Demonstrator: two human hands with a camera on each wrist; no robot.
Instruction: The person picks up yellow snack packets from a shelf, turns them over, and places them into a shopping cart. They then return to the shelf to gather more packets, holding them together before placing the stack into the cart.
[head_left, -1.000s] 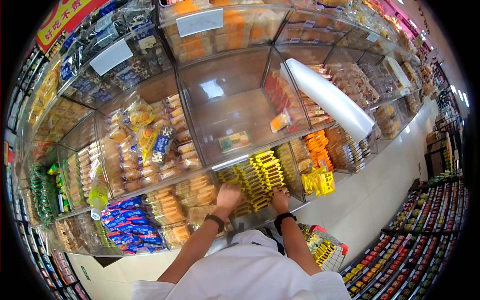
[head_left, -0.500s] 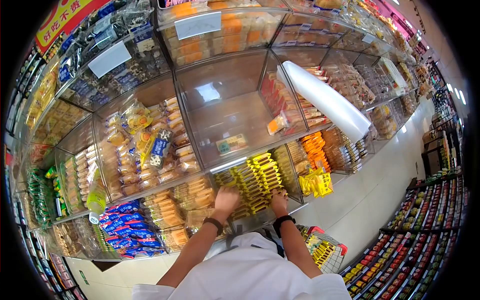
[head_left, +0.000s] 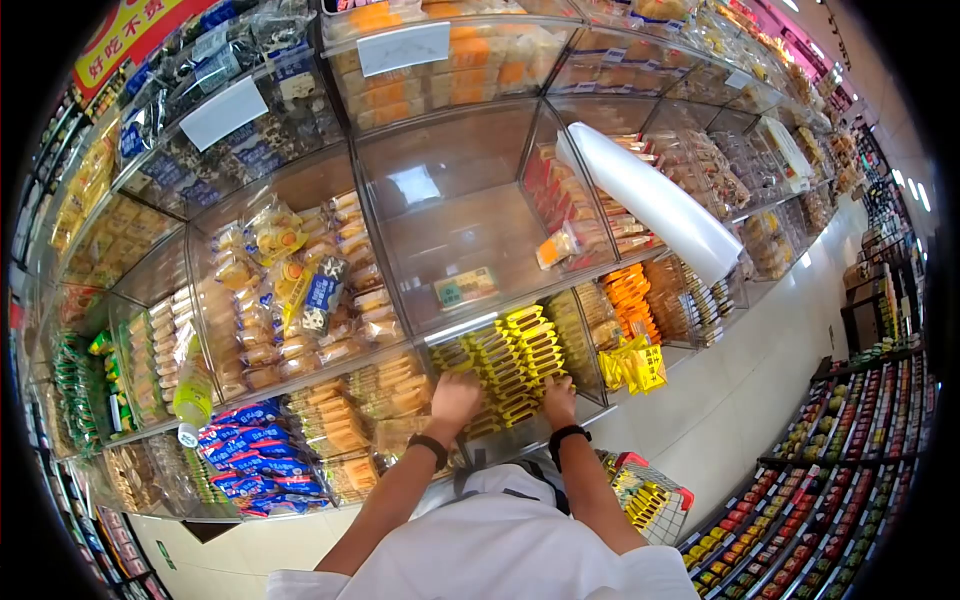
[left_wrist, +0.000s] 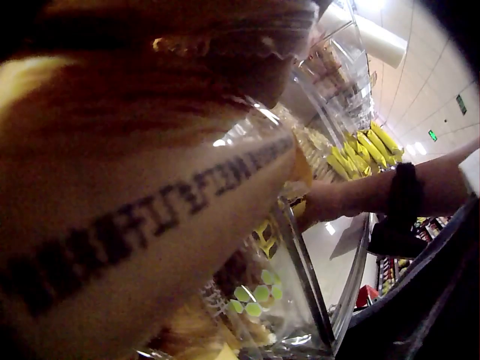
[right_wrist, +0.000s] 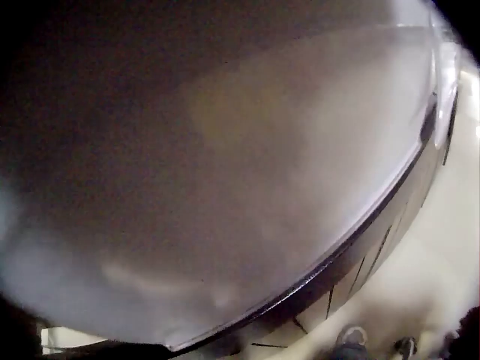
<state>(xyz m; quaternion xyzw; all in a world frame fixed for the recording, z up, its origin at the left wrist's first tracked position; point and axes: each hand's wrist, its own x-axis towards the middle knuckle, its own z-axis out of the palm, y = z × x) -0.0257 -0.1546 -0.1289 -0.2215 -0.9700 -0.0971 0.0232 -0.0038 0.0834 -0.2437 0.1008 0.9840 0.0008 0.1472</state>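
Yellow-wrapped snack packets (head_left: 520,350) stand in close rows in a clear bin in front of me. My left hand (head_left: 457,397) reaches down at the near left of these rows, its fingers bent in among the packets and their tips hidden. At the near right end of the rows, my right hand (head_left: 560,402) curls its fingers over the packet ends. In the left wrist view a printed clear wrapper (left_wrist: 150,210) fills the near side, with the right forearm (left_wrist: 435,184) beyond. A blurred clear bin panel (right_wrist: 225,165) covers most of the right wrist view.
Bins of wrapped bread (head_left: 330,415) and blue packets (head_left: 262,460) lie to the left. Yellow bags (head_left: 632,365) hang over the right bin edge. A plastic bag roll (head_left: 655,200) rests above. A shopping cart (head_left: 660,500) with yellow packets stands at my right side.
The head view has shifted slightly. Both hands stay at the yellow packets, with the right hand's fingers moving only a little.
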